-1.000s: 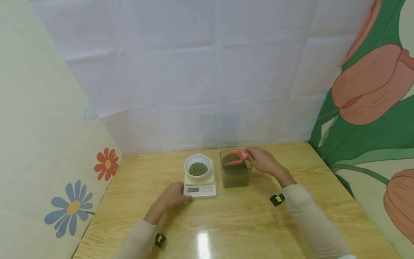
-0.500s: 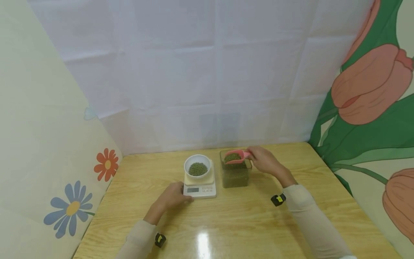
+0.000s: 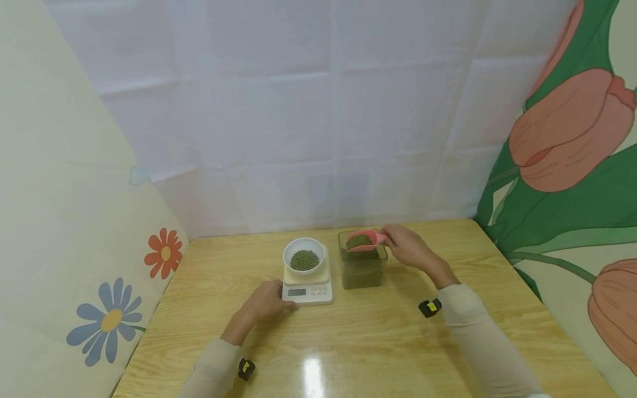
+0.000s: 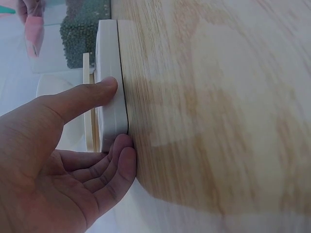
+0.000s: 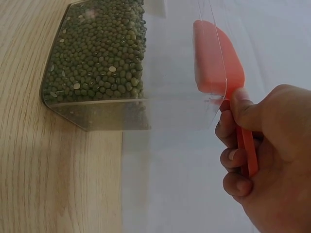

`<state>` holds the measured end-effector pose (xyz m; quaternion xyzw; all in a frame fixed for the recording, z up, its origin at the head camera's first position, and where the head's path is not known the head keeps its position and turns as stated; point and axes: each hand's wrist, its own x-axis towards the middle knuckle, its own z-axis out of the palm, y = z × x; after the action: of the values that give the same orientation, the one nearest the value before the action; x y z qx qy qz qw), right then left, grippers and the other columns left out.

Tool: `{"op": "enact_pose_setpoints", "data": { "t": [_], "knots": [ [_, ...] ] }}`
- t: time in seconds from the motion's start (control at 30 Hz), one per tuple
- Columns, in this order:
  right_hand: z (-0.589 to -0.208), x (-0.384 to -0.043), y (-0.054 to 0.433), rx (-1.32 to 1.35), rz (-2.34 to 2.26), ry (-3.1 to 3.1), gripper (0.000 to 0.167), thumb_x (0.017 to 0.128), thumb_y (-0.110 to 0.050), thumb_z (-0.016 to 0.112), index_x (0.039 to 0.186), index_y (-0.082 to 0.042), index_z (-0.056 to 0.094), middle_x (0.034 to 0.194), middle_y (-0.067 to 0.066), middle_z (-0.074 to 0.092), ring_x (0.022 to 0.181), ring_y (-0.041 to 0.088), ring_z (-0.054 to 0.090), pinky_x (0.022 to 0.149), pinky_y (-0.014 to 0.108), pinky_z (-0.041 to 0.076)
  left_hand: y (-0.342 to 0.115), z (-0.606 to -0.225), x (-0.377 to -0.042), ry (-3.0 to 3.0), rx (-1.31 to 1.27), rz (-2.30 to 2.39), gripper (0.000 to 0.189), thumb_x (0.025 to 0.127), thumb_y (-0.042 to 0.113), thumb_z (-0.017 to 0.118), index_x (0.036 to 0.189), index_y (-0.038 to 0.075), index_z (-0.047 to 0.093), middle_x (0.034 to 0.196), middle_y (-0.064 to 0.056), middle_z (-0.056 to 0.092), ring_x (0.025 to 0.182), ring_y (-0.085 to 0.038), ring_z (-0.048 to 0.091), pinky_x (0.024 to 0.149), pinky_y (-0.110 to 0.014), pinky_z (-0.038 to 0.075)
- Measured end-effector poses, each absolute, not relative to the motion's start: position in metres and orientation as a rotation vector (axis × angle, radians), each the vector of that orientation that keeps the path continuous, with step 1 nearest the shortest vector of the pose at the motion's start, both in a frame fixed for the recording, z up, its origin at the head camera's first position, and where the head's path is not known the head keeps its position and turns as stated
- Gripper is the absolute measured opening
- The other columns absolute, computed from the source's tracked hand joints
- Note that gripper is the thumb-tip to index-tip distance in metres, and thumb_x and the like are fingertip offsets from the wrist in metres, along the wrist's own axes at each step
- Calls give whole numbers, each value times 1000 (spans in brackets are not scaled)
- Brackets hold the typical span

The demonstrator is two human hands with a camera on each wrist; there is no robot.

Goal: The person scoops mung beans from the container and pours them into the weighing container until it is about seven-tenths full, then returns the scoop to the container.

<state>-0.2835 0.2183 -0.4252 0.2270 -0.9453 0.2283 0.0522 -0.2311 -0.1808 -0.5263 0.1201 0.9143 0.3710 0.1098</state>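
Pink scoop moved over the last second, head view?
Yes, slightly: the pink scoop has shifted rightward in the image, judged against the clear container, which stays put.

A yellowish wood-grain worktop point(image 3: 368, 342) is bearing a white rectangular digital scale point(image 3: 307, 293) near its far edge; a clear boxy plastic container point(image 3: 362, 274) is standing beside it, toward the right edge.

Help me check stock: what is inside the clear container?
The clear container holds green beans in its lower part; the pink scoop is at its mouth. Whatever lies behind the outer beans is hidden.
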Motion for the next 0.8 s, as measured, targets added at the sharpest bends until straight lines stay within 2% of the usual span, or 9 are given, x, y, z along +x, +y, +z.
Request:
{"op": "enact_pose_setpoints", "data": {
  "t": [0.3, 0.43, 0.8],
  "knots": [
    [-428, -287, 221, 703, 697, -2883, 15, 111, -14, 54, 105, -4, 65, 93, 12, 67, 79, 20, 55, 73, 41, 45, -181, -526, -231, 2707, 368, 1082, 41, 80, 26, 93, 107, 4, 72, 86, -3, 73, 72, -16, 61, 65, -31, 54],
    [-426, -287, 221, 699, 680, -2880, 16, 110, -15, 55, 107, -3, 66, 93, 10, 67, 81, 21, 58, 75, 44, 48, -181, -526, -231, 2706, 366, 1087, 41, 80, 26, 92, 107, 4, 72, 87, -3, 73, 73, -16, 62, 66, -32, 54],
    [-416, -285, 216, 713, 703, -2875, 21, 111, -16, 54, 114, 1, 67, 101, 17, 72, 89, 28, 66, 81, 50, 54, -180, -525, -230, 2695, 370, 1102, 39, 80, 25, 92, 107, 5, 72, 87, -3, 73, 73, -16, 63, 67, -32, 55]
  ]
}}
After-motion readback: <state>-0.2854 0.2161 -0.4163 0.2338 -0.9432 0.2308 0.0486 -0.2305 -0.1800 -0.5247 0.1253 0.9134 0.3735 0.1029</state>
